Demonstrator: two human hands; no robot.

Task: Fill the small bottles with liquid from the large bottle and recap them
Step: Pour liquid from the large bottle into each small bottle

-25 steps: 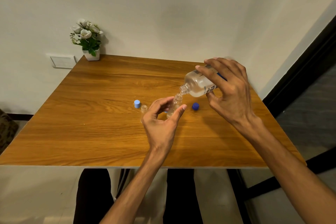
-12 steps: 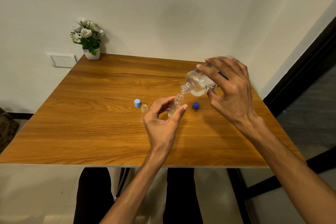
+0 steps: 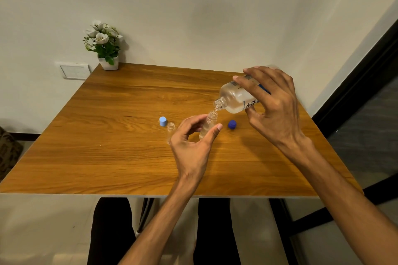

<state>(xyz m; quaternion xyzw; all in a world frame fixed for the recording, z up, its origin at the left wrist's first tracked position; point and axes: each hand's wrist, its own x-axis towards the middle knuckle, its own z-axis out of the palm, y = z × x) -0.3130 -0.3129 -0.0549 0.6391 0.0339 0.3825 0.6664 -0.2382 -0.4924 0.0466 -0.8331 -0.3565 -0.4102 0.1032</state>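
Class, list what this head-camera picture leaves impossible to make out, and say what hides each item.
- Large bottle label: head view, covered by the right hand; only a few letters show.
- Liquid level in the small bottle: clear on clear, partly behind the left hand.
- Second small bottle: its lower body is hidden by the left hand.
- Table legs: hidden under the top.

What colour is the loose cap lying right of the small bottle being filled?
Dark blue cap, clearest in the head view.

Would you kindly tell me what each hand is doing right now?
Left hand: thumb and fingers curled round the small bottle, steadying it on the table.
Right hand: grips the tilted large bottle, pouring into it.
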